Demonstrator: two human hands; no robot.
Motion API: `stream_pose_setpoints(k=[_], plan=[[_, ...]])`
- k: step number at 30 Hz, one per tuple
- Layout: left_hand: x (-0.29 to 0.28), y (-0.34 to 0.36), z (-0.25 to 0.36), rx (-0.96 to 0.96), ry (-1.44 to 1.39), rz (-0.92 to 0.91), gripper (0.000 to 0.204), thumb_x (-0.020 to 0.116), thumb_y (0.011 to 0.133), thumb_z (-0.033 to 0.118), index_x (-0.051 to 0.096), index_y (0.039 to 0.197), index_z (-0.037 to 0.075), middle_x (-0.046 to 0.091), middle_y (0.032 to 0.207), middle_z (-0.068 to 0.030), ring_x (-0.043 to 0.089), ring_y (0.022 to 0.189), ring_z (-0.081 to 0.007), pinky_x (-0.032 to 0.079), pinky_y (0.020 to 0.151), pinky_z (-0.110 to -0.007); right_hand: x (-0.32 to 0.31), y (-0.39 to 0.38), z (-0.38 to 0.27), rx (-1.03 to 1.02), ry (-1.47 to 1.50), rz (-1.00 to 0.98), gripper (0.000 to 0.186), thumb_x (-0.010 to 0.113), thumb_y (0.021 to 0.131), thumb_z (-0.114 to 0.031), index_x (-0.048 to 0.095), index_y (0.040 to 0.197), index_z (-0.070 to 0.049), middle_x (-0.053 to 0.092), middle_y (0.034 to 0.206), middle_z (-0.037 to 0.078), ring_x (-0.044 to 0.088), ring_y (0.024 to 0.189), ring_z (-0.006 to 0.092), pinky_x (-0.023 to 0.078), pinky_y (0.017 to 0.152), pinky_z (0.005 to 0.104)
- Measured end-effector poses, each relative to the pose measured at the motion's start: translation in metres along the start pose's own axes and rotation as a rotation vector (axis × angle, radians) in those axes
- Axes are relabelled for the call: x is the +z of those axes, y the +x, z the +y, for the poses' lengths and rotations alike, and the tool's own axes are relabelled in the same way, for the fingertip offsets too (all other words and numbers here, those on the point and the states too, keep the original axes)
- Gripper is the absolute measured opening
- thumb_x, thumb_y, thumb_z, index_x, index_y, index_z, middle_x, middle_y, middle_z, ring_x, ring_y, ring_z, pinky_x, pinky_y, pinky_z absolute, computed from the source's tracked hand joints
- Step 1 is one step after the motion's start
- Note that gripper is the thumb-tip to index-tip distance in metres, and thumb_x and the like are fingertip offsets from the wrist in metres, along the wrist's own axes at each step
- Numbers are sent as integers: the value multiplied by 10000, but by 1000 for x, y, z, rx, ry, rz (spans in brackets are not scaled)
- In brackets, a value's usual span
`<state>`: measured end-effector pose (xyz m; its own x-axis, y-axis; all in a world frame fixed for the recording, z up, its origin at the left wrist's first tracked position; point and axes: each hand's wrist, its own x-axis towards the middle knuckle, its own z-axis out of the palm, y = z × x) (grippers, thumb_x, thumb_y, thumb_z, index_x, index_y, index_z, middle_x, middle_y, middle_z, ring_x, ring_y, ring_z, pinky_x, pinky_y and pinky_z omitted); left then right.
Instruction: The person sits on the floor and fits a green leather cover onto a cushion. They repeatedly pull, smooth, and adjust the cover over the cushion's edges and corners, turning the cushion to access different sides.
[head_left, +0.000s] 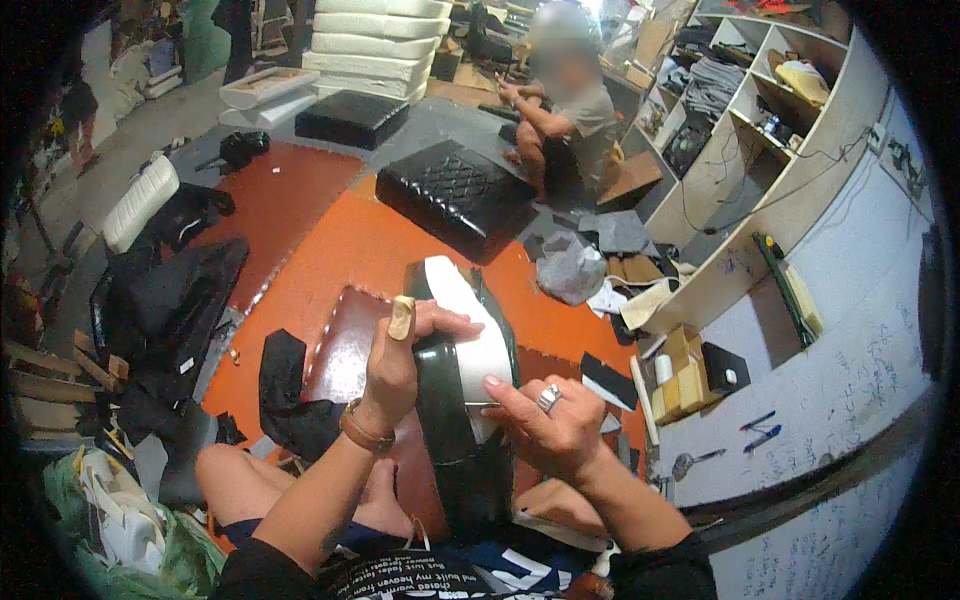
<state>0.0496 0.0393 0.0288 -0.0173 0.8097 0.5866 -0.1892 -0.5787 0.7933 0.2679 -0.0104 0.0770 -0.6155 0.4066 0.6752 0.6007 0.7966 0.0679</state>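
Resting the left hand [393, 362] half spread, thumb raised in a tan cover [401, 318], fingers laid across a smooth white panel [482, 355]. Holding the right hand [552, 422] narrow, fingers curled below a broad silver ring [549, 398], thumb at the panel's right edge; cannot tell whether anything is pinched inside. Between the hands and stretching ahead of them, the panel: long, gently curved, rounded at its far end. Underneath, and running back toward the lap, a dark green cover [442, 410], glossy and leather-like. Left of the left hand, a shiny maroon panel [338, 365] with a pale dotted edge; farther left, dull, crumpled black cloth [285, 372]. Ahead and left of both hands, open room over a flat orange mat [318, 238], up to a boxy black cushion [452, 190], diamond-quilted on top. Tighter room rightward: near the right hand, a flat black piece [610, 378]; farther right, a square-edged black box [725, 368].
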Motion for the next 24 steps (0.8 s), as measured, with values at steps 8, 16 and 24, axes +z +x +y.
stream_pose_setpoints(k=[8, 16, 24], plan=[[-4, -3, 5, -57, -42, -13, 833, 221, 1131, 536, 796, 1009, -54, 773, 1039, -186, 720, 999, -282, 522, 981, -399, -11, 22, 5, -29, 39, 2, 478, 896, 803, -219, 780, 1267, -208, 585, 657, -14, 544, 549, 169, 413, 498, 320], [2, -10, 16, -147, -153, 54, 820, 238, 1121, 614, 677, 1293, -57, 760, 1076, -184, 723, 1087, -254, 524, 1003, -382, -6, 30, 5, 57, 116, -116, 428, 859, 854, -290, 783, 1274, -254, 563, 678, 16, 577, 550, 199, 424, 489, 337], [4, -2, 7, -135, -115, 46, 831, 259, 1108, 648, 607, 1404, -46, 762, 1056, -181, 728, 1110, -230, 539, 990, -355, 12, 27, -29, 419, 188, 78, 398, 884, 837, -138, 811, 1228, -145, 583, 674, 86, 559, 526, 221, 432, 483, 360]])
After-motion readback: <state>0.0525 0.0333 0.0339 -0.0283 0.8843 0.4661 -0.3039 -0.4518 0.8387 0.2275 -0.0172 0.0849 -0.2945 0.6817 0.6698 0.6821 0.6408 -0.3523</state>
